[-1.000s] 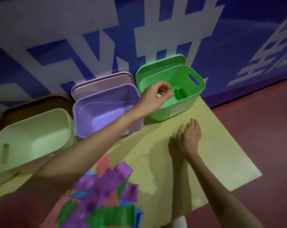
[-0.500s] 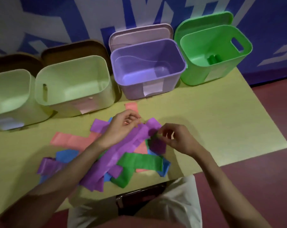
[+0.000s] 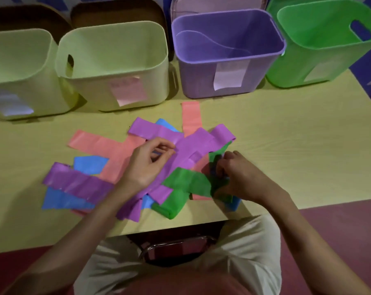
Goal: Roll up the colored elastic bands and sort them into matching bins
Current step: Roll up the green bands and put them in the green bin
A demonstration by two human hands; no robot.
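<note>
Working the green band (image 3: 187,181) loose from the band pile (image 3: 137,165) mid-table: right hand (image 3: 243,177) pinching its end, left hand (image 3: 147,165) curled, pinching a purple band (image 3: 193,145). Best rolled tight, edges square, then dropped in the green bin (image 3: 329,52) far right.

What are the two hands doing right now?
Left hand: fingers curled, pinching a purple band.
Right hand: fingers curled around a green band.
</note>
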